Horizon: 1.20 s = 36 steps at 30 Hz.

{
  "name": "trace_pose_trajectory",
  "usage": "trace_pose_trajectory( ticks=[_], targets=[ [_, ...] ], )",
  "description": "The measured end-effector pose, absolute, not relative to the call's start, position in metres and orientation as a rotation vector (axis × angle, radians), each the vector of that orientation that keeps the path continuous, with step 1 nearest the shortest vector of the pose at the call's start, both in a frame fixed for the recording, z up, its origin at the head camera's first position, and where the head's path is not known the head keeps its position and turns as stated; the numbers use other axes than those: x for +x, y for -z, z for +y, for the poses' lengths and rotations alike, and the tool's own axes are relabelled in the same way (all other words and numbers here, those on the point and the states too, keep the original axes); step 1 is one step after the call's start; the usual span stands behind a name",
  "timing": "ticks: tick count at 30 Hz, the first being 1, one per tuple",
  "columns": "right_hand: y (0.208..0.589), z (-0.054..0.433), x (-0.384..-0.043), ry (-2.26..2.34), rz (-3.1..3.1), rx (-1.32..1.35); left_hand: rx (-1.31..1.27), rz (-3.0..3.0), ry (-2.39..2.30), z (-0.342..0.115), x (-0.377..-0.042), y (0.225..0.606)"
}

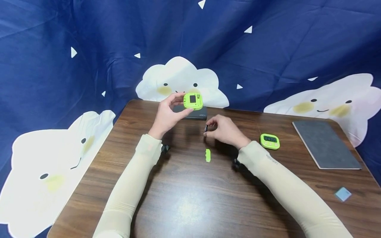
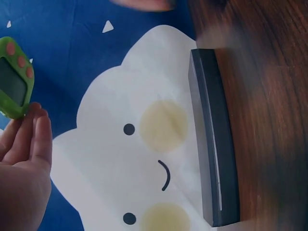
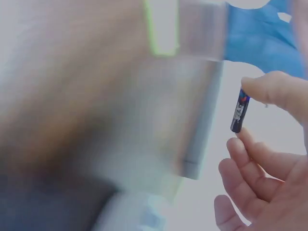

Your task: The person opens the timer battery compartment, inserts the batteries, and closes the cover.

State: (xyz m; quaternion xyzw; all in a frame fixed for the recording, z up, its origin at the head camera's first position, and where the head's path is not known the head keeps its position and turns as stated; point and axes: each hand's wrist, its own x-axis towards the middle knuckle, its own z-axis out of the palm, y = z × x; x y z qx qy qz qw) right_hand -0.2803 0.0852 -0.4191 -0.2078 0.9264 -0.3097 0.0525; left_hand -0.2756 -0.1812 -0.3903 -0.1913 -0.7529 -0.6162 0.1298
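My left hand (image 1: 169,114) holds a lime-green digital timer (image 1: 193,101) above the back of the table. Its back, with a dark square patch, faces me. From the left wrist view, the timer's (image 2: 14,79) screen and round buttons show. Between thumb and fingertip, my right hand (image 1: 224,130) pinches a small black battery (image 3: 239,111) by its ends, lower and to the right of the timer. A narrow lime-green battery cover (image 1: 208,155) lies on the table just in front of that hand.
Behind the left hand sits a flat black box (image 1: 197,114). A second lime-green timer (image 1: 270,141) lies right of the right wrist. Farther right are a grey notebook (image 1: 327,145) and a small light-blue square (image 1: 343,194) on the wooden table (image 1: 184,185).
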Motion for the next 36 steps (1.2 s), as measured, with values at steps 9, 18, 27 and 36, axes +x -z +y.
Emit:
trace_pose_trajectory(
  ticks=[9, 18, 27, 36],
  targets=[
    [0.333, 0.096, -0.283, 1.397, 2.689, -0.58, -0.644, -2.123, 1.87, -0.178, -0.274, 0.389],
    [0.312, 0.084, -0.281, 1.45, 2.615, -0.676, -0.701, -2.111, 1.851, -0.176, -0.274, 0.392],
    [0.311, 0.086, -0.28, 1.353, 2.662, -0.716, -0.72, -2.141, 1.846, -0.173, -0.273, 0.39],
    [0.311, 0.089, -0.279, 1.254, 2.719, -0.786, -0.738, -2.141, 1.837, -0.171, -0.274, 0.392]
  ],
)
